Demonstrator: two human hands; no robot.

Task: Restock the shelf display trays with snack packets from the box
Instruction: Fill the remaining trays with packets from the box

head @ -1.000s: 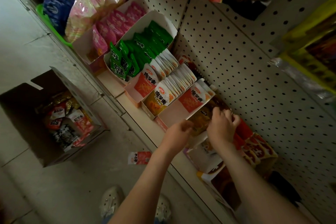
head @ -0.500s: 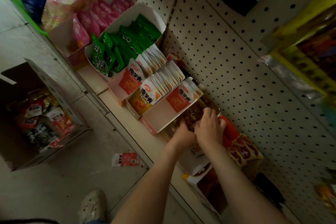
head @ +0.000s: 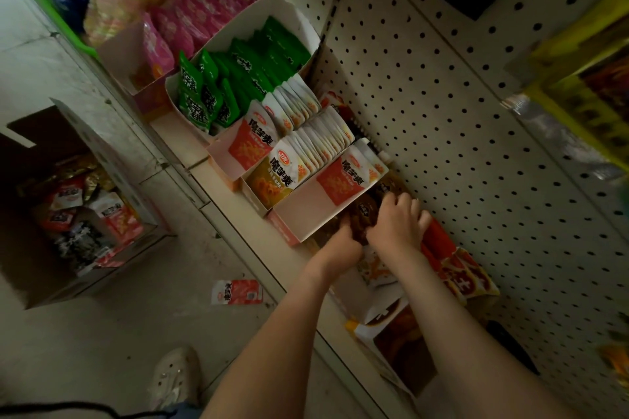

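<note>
Hands meet low on the shelf: our left hand and right hand both curl round dark brown foil snack packets, just beside a white cardboard display tray of red-and-white packets. Our open brown cardboard box sits on the floor, well left.

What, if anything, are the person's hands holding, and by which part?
The right hand curls its fingers over the top edge of the dark brown packets. The left hand meets their near end, fingers hidden, so its hold cannot be told.
</note>
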